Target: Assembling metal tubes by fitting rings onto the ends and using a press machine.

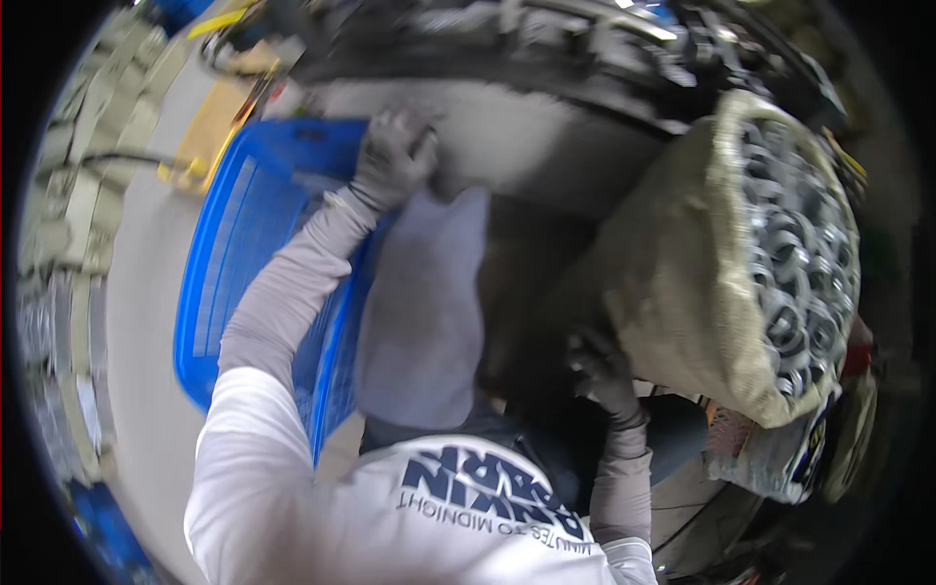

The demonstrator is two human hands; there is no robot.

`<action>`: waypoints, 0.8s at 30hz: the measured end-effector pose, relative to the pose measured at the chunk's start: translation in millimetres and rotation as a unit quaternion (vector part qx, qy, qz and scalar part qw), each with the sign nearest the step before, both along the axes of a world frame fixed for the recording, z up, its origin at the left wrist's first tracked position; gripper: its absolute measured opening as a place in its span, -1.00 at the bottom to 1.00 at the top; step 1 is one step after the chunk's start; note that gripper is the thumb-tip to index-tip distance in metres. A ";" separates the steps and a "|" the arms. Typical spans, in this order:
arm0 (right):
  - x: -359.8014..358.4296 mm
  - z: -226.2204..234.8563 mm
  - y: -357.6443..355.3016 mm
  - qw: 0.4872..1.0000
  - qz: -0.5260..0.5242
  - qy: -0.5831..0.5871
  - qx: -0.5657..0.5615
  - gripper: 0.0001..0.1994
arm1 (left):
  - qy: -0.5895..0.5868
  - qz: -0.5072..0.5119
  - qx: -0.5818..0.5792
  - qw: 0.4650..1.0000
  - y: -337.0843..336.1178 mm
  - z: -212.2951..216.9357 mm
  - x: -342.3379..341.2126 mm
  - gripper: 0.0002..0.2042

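Note:
My left hand (pixel 395 161), in a grey glove, is at the far right corner of a blue plastic crate (pixel 200 292). Its fingers are curled over the rim there. The slatted inside of the crate shows, tipped on my left side. My right hand (pixel 603 375), in a glove with darkened fingers, hangs low beside a woven sack (pixel 673 253). Those fingers look loosely bent and apart, with nothing visible in them, though the picture is blurred. Grey metal ring-shaped parts (pixel 790 253) fill the mouth of the sack. Between my arms lies a pale grey sheet (pixel 424 312).
A grey bench-like surface (pixel 507 136) runs beyond the crate, with dark machinery (pixel 419 44) behind it. Stacked pale blocks (pixel 83 205) line the far left. A yellow-handled tool (pixel 185 174) lies left of the crate. Plastic-wrapped packages (pixel 770 458) sit below the sack.

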State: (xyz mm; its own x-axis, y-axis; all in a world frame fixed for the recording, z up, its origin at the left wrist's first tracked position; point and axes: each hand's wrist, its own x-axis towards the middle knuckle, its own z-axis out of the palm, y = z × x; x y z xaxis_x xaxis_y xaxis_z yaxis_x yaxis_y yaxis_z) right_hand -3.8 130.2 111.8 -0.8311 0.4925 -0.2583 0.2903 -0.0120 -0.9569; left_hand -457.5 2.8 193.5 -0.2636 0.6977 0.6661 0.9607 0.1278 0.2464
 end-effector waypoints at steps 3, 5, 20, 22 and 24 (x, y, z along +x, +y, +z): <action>-10.0 -2.3 -27.2 0.995 -0.031 -0.022 -0.090 -0.57 | -0.088 0.223 -0.097 0.966 -140.2 -80.1 -75.8 -0.65; -39.2 -7.0 -47.0 0.998 -0.009 -0.029 -0.050 -0.52 | -0.065 0.311 -0.200 0.927 -235.5 -145.9 -142.8 -0.68; -202.0 -69.2 -69.4 0.980 -0.038 -0.189 -0.045 -0.54 | -0.131 0.212 -0.648 0.720 -297.7 -483.0 -203.4 -0.63; -242.5 -64.9 -76.0 0.987 -0.046 -0.153 -0.002 -0.49 | -0.231 0.255 -0.629 0.698 -341.0 -512.7 -221.0 -0.64; -286.3 -64.7 -68.4 0.964 -0.228 -0.048 -0.127 -0.45 | -0.203 0.159 -0.615 0.745 -271.2 -526.9 -186.2 -0.67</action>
